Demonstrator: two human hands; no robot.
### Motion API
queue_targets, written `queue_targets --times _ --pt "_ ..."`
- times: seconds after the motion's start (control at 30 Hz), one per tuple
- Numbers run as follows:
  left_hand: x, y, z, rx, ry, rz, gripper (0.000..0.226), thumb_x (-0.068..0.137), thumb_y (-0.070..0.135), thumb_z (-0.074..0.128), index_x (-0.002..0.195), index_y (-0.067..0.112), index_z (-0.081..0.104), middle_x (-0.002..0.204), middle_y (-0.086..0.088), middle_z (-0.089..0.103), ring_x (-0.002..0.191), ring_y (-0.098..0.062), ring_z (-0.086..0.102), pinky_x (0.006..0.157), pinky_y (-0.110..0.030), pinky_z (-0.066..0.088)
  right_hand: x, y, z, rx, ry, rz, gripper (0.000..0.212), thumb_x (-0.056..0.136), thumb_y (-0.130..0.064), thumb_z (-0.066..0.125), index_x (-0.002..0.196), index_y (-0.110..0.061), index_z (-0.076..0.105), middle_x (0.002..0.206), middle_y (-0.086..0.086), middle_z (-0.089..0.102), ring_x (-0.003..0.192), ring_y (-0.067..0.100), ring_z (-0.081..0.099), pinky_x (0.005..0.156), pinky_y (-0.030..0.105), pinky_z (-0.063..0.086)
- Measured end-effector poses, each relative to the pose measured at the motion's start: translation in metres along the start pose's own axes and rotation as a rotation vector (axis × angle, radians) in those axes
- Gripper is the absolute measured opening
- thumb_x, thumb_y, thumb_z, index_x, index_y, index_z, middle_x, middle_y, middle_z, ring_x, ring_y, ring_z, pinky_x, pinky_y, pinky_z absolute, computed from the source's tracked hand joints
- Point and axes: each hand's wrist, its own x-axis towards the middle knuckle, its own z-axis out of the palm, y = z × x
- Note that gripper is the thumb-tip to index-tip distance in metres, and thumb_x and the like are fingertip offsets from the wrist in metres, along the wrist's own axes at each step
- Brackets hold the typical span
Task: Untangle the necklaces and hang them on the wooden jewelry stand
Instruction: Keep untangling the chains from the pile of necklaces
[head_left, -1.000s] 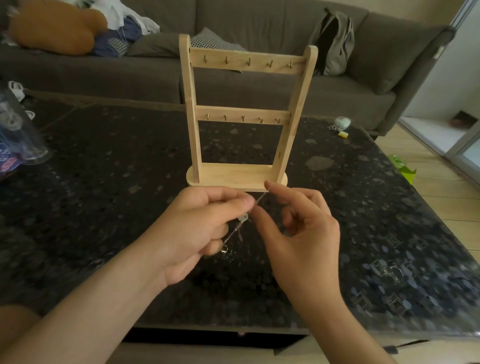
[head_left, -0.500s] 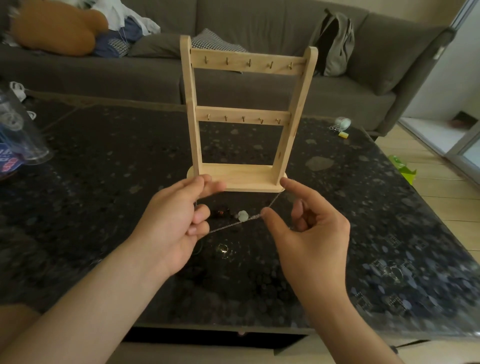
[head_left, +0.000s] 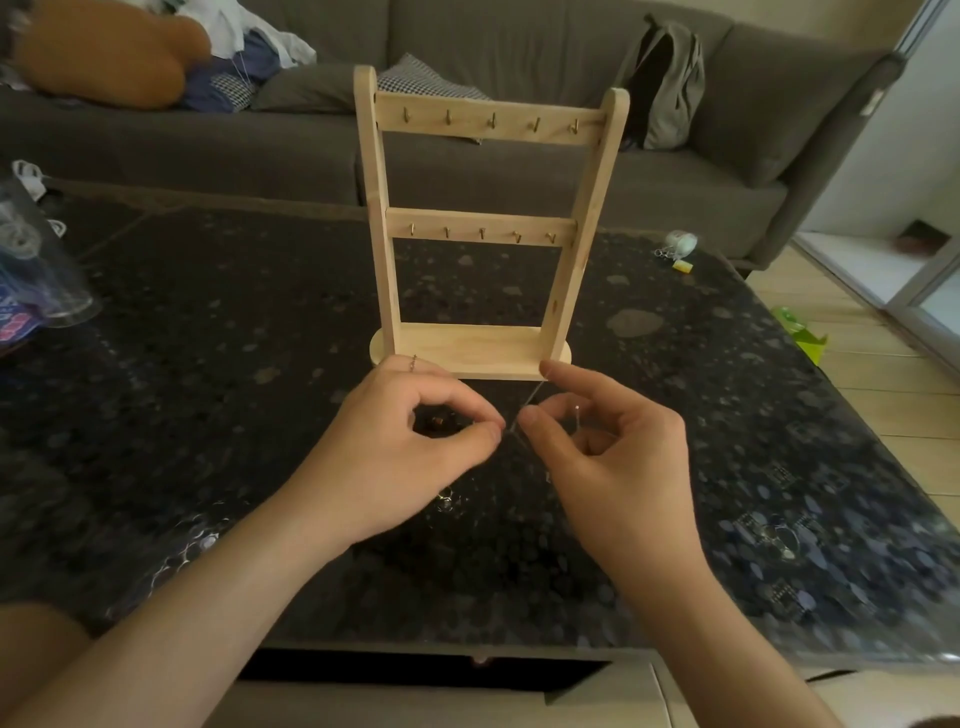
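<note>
1. Head view: the left hand (head_left: 395, 457) and right hand (head_left: 618, 462) meet just in front of the wooden jewelry stand (head_left: 488, 228) on the dark bench (head_left: 208, 322); each hand's fingers are closed, pinching a thin necklace chain (head_left: 525, 409) strung between them; the stand's hooks are bare.

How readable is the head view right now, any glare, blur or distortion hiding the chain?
Head view: dim indoor light, daylight entering at right; the wide lens bows the wooden jewelry stand and sofa. The speckled glossy table swallows the thin chain, which shows only between the left hand and right hand. Frame edges are soft; no strong glare.
</note>
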Motion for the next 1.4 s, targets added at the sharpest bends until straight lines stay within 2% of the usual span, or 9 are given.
queue_targets --times 0.33,0.47,0.6,0.8,0.9,1.03,1.13,1.27,1.4 --pt "0.0 -0.003 0.003 0.28 0.003 0.01 0.011 0.088 0.041 0.086 0.095 0.048 0.081 0.132 0.022 0.043 0.136 -0.003 0.037 0.109 -0.027 0.027 0.005 0.004 -0.006 -0.11 -0.093 0.105 0.051 0.088 -0.008 0.085 0.132 -0.031 0.072 0.091 -0.012 0.078 0.059 0.007 0.063 0.065 0.023 0.06" --pt "-0.001 -0.001 0.008 0.275 -0.009 -0.012 0.012 0.088 0.039 0.087 0.092 0.047 0.078 0.131 0.021 0.045 0.129 -0.004 0.046 0.106 -0.026 0.037 0.004 0.001 -0.002 -0.188 -0.099 0.05 0.063 0.086 -0.006 0.086 0.14 -0.033 0.067 0.091 -0.011 0.074 0.056 0.006 0.058 0.062 0.02 0.056" --pt "-0.002 0.002 0.01 0.219 -0.022 -0.123 0.015 0.09 0.037 0.086 0.089 0.043 0.072 0.123 0.019 0.051 0.087 -0.007 0.068 0.082 -0.021 0.053 0.004 -0.001 -0.001 -0.179 -0.084 -0.005 0.073 0.087 -0.003 0.084 0.149 -0.031 0.06 0.091 -0.014 0.076 0.052 0.008 0.058 0.06 0.02 0.056" --pt "-0.001 0.0 0.01 0.238 -0.049 -0.177 0.012 0.091 0.04 0.084 0.087 0.041 0.073 0.124 0.012 0.05 0.098 -0.015 0.068 0.093 -0.038 0.06 0.007 -0.007 -0.004 -0.142 -0.165 -0.068 0.076 0.088 -0.003 0.084 0.152 -0.033 0.055 0.097 -0.016 0.077 0.054 0.014 0.059 0.061 0.023 0.057" --pt "-0.002 -0.003 0.011 0.263 -0.029 -0.123 0.012 0.089 0.037 0.085 0.093 0.042 0.075 0.121 0.018 0.04 0.109 -0.006 0.054 0.098 -0.027 0.047 0.009 -0.01 -0.006 -0.123 -0.207 -0.09 0.077 0.088 -0.003 0.084 0.152 -0.033 0.055 0.098 -0.014 0.076 0.054 0.013 0.058 0.06 0.023 0.056" --pt "-0.001 0.005 0.008 -0.065 -0.076 -0.135 0.035 0.099 0.014 0.067 0.11 0.046 0.077 0.131 0.029 0.056 0.129 -0.004 0.056 0.11 -0.031 0.044 0.01 -0.014 -0.011 -0.073 -0.257 -0.124 0.078 0.086 -0.002 0.086 0.151 -0.033 0.057 0.101 -0.01 0.076 0.052 0.011 0.054 0.059 0.021 0.052" --pt "-0.003 0.012 0.004 -0.408 -0.269 -0.167 0.043 0.107 0.006 0.048 0.123 0.031 0.079 0.127 0.009 0.078 0.129 -0.011 0.067 0.12 -0.046 0.043 0.012 -0.017 -0.016 -0.016 -0.297 -0.125 0.078 0.084 -0.002 0.088 0.149 -0.034 0.059 0.101 -0.006 0.074 0.053 0.007 0.052 0.059 0.018 0.051" --pt "-0.002 0.009 0.004 -0.57 -0.368 -0.188 0.035 0.11 0.008 0.046 0.119 0.005 0.08 0.118 -0.015 0.08 0.114 -0.028 0.077 0.11 -0.046 0.055 0.015 -0.02 -0.021 0.083 -0.36 -0.09 0.077 0.081 -0.001 0.09 0.145 -0.034 0.063 0.104 0.0 0.069 0.055 0.01 0.053 0.061 0.024 0.056" --pt "-0.001 0.006 0.002 -0.561 -0.403 -0.185 0.031 0.108 0.01 0.052 0.106 0.009 0.083 0.102 -0.007 0.078 0.097 -0.023 0.072 0.097 -0.044 0.059 0.018 -0.02 -0.025 0.109 -0.402 -0.047 0.077 0.076 -0.005 0.094 0.141 -0.035 0.066 0.109 0.001 0.066 0.057 0.019 0.053 0.059 0.027 0.055"
